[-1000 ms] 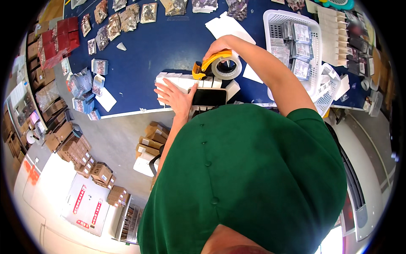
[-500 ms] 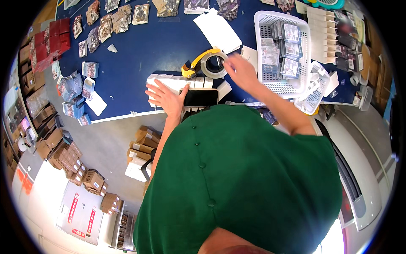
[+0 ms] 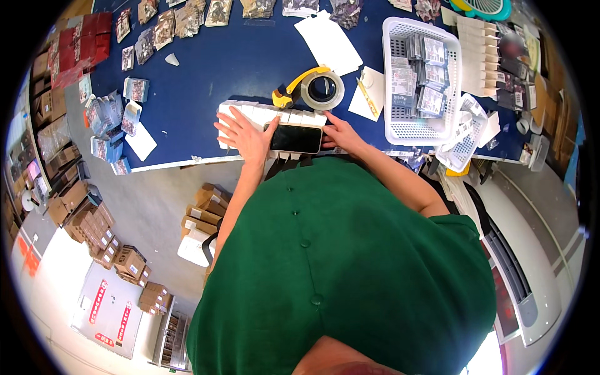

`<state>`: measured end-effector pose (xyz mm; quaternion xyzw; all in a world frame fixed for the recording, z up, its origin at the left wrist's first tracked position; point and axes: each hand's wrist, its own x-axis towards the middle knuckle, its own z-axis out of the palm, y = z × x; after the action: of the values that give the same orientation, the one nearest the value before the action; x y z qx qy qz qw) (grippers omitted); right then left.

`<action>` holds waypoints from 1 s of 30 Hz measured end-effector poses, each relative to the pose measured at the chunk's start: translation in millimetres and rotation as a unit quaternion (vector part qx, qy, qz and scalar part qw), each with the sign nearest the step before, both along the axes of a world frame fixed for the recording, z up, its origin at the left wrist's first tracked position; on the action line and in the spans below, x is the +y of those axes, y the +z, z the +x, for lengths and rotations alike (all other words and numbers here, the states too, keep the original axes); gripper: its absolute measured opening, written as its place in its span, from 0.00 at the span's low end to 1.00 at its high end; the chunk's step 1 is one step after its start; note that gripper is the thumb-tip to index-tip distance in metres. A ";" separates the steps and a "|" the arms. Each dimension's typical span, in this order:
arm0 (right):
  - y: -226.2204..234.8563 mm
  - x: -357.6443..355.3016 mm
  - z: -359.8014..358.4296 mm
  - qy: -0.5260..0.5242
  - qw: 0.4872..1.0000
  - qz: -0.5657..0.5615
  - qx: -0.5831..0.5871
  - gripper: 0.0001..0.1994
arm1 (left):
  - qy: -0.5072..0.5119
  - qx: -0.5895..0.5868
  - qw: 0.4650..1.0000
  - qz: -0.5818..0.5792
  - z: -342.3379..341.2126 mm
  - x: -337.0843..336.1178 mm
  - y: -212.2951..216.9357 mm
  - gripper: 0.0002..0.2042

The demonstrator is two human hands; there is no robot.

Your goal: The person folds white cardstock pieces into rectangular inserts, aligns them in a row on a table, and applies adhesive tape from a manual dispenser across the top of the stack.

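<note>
Left hand [image 3: 245, 139]: spread wide and open, palm down on the row of white boxes [image 3: 303, 117] near the centre of the frame, its thumb next to the upper left corner of the phone [image 3: 295, 139].
Right hand [image 3: 340, 132]: fingers bent at the phone's right end; from where I stood I could not tell whether they gripped anything.
Phone and boxes: the phone lay level across the middle, screen dark, frame pale, corners rounded; the boxes, small, plain and set side by side, showed along its upper edge and out to the left under the palm.
Tape dispenser [image 3: 306, 94]: yellow handle and fat clear roll, just above the boxes.
Table edge [image 3: 200, 160]: a pale strip curving below the hands, close to the green shirt [image 3: 350, 250].
Room around: a broad stretch of blue tabletop [image 3: 206, 81] spread to the left and upper left; on the right, a white card [image 3: 357, 106] with a slim yellow tool [image 3: 367, 99] on it filled most of the gap before the baskets.
Large basket [image 3: 422, 129]: white, perforated, upper right of the frame, holding bluish-grey packs [image 3: 432, 75] in stacks.
Small basket [image 3: 459, 159]: white, just beside its lower right corner, with white pieces inside.
Far left: blue boxes [image 3: 107, 115] in a cluster, red boxes [image 3: 81, 47] above them.
</note>
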<state>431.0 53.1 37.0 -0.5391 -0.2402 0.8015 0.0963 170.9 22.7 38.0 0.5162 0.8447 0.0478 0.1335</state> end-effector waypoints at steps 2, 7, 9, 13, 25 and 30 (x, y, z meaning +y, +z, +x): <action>7.6 5.0 -3.3 0.013 1.000 -0.025 0.004 0.32 | 0.000 -0.001 1.000 0.002 -2.5 -0.3 0.7 0.64; 19.6 -2.7 -26.2 -0.076 0.996 -0.037 0.012 0.26 | -0.007 0.010 1.000 0.007 -14.8 1.9 1.0 0.63; 25.3 1.0 -41.6 -0.092 0.995 -0.038 0.012 0.23 | -0.017 0.031 0.999 0.019 -27.8 5.0 -4.3 0.63; 16.3 4.3 -63.3 -0.094 0.995 -0.038 -0.023 0.21 | -0.021 0.019 0.999 0.023 -51.3 10.7 -3.1 0.63; 1.8 -8.6 -62.9 -0.108 0.992 0.029 -0.056 0.15 | -0.016 0.017 1.000 0.018 -49.9 10.7 -2.8 0.63; 6.8 -2.7 -59.7 -0.093 0.995 0.004 -0.044 0.19 | -0.014 0.021 1.000 0.009 -50.2 10.2 -2.0 0.63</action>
<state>371.3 50.4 43.8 -0.5931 -0.1960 0.7640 0.1617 120.7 32.9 36.1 0.5302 0.8394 0.0429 0.1119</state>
